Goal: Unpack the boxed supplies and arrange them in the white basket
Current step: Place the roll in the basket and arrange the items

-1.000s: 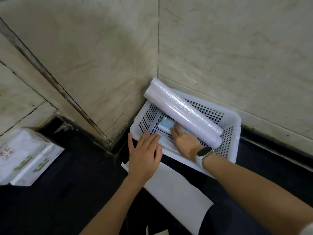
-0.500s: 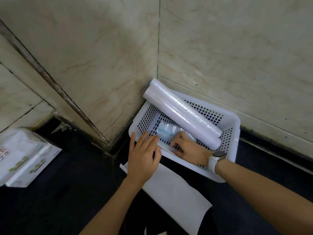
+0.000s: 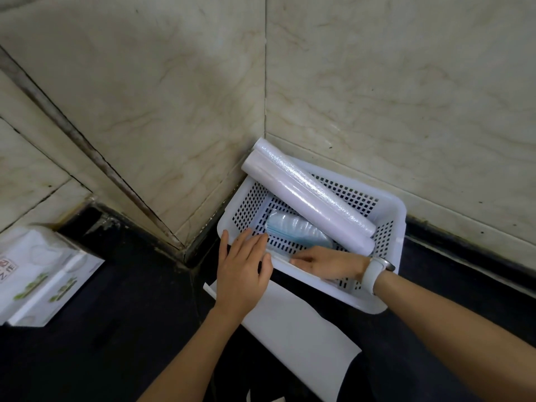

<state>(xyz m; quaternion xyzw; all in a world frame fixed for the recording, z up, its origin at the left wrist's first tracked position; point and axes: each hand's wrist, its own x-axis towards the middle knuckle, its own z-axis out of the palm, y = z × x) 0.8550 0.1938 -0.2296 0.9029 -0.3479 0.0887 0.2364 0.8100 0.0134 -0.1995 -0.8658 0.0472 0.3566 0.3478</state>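
The white perforated basket (image 3: 385,297) sits on the dark floor, pushed into the wall corner. Two long white rolls in clear wrap (image 3: 310,198) lie slanted across it, their upper ends sticking out over the far left corner. A clear-wrapped pack of light blue items (image 3: 295,230) lies on the basket floor beside the rolls. My left hand (image 3: 243,271) rests flat on the basket's near left rim, fingers spread. My right hand (image 3: 327,262) is inside the basket along the near wall, fingers stretched out flat, holding nothing and apart from the pack.
A flat white box or sheet (image 3: 295,329) lies on the floor, partly under the basket's near side. A white printed box (image 3: 43,274) stands at the far left. Marble walls close in behind and to the left of the basket.
My right hand has let go of the blue pack and drawn back to the basket's near wall, leaving the pack uncovered on the basket floor. My left hand has stayed on the rim.
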